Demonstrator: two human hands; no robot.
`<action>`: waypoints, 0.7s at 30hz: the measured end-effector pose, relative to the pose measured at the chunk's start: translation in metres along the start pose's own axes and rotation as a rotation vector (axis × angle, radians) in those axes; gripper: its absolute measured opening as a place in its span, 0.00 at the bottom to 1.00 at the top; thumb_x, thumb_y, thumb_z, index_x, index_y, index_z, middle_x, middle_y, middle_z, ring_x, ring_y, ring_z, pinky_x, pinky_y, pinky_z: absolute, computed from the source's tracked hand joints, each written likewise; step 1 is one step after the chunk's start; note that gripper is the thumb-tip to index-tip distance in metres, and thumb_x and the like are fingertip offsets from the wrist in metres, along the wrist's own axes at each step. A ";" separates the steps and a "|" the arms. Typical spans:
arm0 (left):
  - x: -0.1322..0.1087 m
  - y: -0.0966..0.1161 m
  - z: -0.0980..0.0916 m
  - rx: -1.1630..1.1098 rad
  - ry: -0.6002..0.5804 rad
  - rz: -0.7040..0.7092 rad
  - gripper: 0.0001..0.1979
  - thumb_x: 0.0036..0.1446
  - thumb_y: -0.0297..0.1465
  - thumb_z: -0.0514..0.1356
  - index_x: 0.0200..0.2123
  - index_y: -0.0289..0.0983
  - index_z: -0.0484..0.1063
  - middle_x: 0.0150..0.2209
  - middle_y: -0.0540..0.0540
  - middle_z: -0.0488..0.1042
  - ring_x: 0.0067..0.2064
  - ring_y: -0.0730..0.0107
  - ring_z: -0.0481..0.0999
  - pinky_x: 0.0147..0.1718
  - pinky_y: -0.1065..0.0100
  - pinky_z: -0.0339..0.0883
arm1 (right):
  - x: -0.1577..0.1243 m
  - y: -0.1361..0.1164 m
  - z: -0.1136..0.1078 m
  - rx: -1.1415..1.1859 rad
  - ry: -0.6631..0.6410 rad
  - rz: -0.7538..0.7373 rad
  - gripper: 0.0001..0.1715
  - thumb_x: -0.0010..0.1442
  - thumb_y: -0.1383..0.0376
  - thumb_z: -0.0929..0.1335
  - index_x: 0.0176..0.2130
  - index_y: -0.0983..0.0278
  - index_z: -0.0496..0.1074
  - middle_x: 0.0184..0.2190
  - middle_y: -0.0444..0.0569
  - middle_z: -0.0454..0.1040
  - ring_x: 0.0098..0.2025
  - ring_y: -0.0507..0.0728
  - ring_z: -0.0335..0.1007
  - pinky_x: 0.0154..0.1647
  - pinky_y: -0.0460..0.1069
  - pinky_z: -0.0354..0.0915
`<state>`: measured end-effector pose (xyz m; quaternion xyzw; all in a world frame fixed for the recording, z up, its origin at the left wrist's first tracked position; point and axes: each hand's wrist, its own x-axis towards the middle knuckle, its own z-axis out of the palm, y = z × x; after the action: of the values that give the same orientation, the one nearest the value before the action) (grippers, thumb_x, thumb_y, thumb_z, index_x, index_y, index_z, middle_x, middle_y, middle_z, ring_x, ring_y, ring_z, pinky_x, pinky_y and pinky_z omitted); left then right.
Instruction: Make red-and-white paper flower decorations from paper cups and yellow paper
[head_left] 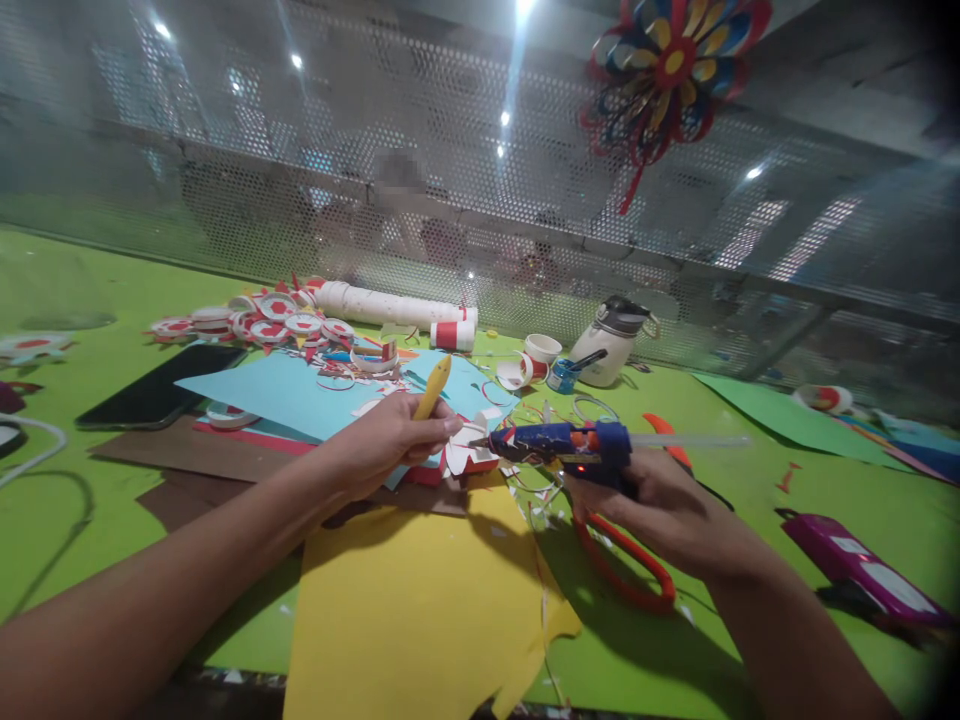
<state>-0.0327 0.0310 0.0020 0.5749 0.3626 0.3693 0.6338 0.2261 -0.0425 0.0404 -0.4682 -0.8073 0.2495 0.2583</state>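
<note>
My left hand (390,440) is closed around a yellow paper petal (435,388) that points up from my fingers. Beside it, at my fingertips, is a white and red paper flower piece (465,455). My right hand (660,505) grips a blue hot glue gun (577,445), whose nozzle points left and nearly touches the flower piece. A clear glue stick (690,440) juts from the gun's back. Both hands hover over a yellow paper sheet (420,600) on the green table (825,480).
Light blue paper (300,390), brown sheets, a black phone (157,385) and several red and white paper rings (277,320) lie at left. Red-handled scissors (622,570) lie under my right hand. A white tube (390,305), jug (611,340), magenta tool (862,565) and hanging paper flower (671,65) stand around.
</note>
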 end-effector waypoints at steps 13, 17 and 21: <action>0.002 -0.003 -0.004 -0.020 -0.029 0.006 0.12 0.49 0.35 0.64 0.26 0.34 0.64 0.18 0.56 0.56 0.19 0.82 0.49 0.19 0.72 0.38 | 0.001 -0.001 0.000 0.036 -0.003 0.030 0.13 0.60 0.57 0.65 0.34 0.64 0.71 0.27 0.46 0.71 0.28 0.53 0.66 0.28 0.46 0.64; 0.001 0.000 -0.005 -0.025 -0.022 0.019 0.13 0.50 0.35 0.64 0.25 0.34 0.64 0.18 0.55 0.57 0.19 0.83 0.48 0.18 0.73 0.37 | -0.002 0.001 -0.005 0.041 -0.017 0.032 0.13 0.57 0.57 0.66 0.33 0.65 0.72 0.26 0.47 0.72 0.28 0.53 0.66 0.27 0.46 0.64; 0.002 0.001 -0.007 -0.040 -0.006 0.035 0.13 0.49 0.35 0.64 0.24 0.34 0.64 0.18 0.55 0.56 0.19 0.83 0.48 0.18 0.73 0.38 | -0.001 0.011 -0.012 0.011 0.101 0.087 0.15 0.58 0.55 0.66 0.33 0.64 0.73 0.27 0.48 0.73 0.30 0.55 0.67 0.29 0.48 0.65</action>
<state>-0.0377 0.0361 0.0023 0.5693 0.3433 0.3858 0.6396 0.2409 -0.0372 0.0421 -0.5134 -0.7708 0.2407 0.2903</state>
